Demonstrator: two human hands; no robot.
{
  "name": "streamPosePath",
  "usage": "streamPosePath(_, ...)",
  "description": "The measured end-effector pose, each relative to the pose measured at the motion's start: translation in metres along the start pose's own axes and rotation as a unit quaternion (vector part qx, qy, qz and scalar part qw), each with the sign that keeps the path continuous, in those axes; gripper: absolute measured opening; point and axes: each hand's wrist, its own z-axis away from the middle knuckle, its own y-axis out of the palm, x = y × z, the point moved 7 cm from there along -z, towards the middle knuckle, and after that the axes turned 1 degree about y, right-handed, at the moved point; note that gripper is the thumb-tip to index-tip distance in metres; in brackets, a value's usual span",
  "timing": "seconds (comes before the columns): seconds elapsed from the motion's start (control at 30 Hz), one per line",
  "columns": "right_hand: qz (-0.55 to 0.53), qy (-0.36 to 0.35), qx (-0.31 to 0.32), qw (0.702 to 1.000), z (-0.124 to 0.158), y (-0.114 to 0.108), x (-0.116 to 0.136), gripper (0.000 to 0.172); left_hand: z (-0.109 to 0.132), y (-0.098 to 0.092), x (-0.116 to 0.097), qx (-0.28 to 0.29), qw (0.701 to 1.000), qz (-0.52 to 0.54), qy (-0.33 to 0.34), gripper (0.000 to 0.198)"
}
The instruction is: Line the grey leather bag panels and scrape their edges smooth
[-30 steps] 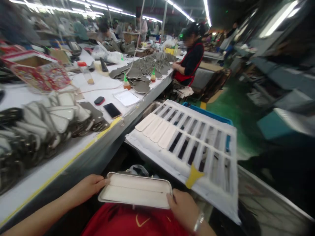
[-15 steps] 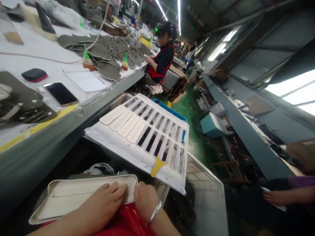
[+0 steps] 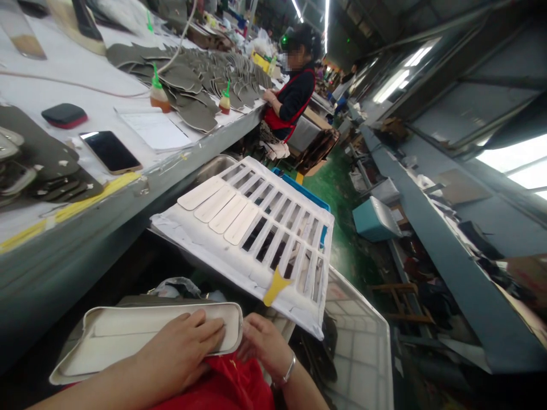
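Left hand [image 3: 183, 348], fingers flat, seemingly steadies the cream, rimmed oblong panel [image 3: 123, 327]; right hand [image 3: 268, 346], fingers curled, grip unclear, next needs careful rim contact.

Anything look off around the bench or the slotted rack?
No spill shows. Mildly odd: the phone lies close to the bench edge, could get knocked; a lone yellow piece sits at the near edge of the slotted rack, unlike the cream strips.
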Motion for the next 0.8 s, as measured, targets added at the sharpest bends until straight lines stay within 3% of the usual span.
streamPosePath(0.23, -0.067, 0.069, 0.065, 0.993, -0.021, -0.005, -0.005, 0.052, -0.005, -0.005, -0.001, 0.008, 1.000, 0.002, 0.009, 0.042)
streamPosePath(0.4, -0.046, 0.138, 0.121, 0.982, -0.030, -0.004, -0.007, 0.055, -0.005, -0.005, 0.004, 0.018, 1.000, 0.008, 0.018, 0.042)
streamPosePath(0.6, 0.001, 0.176, 0.121, 0.977, -0.033, -0.001, 0.005, 0.051, -0.011, -0.006, 0.005, 0.001, 0.999, 0.019, 0.036, 0.041)
streamPosePath(0.73, 0.049, 0.191, 0.136, 0.971, -0.029, 0.004, 0.012, 0.048, 0.012, -0.037, 0.010, -0.014, 0.990, 0.138, 0.033, 0.045)
streamPosePath(0.8, 0.063, 0.189, 0.134, 0.971, -0.029, 0.004, 0.013, 0.047, 0.044, -0.062, 0.035, -0.099, 0.963, 0.246, -0.040, 0.034)
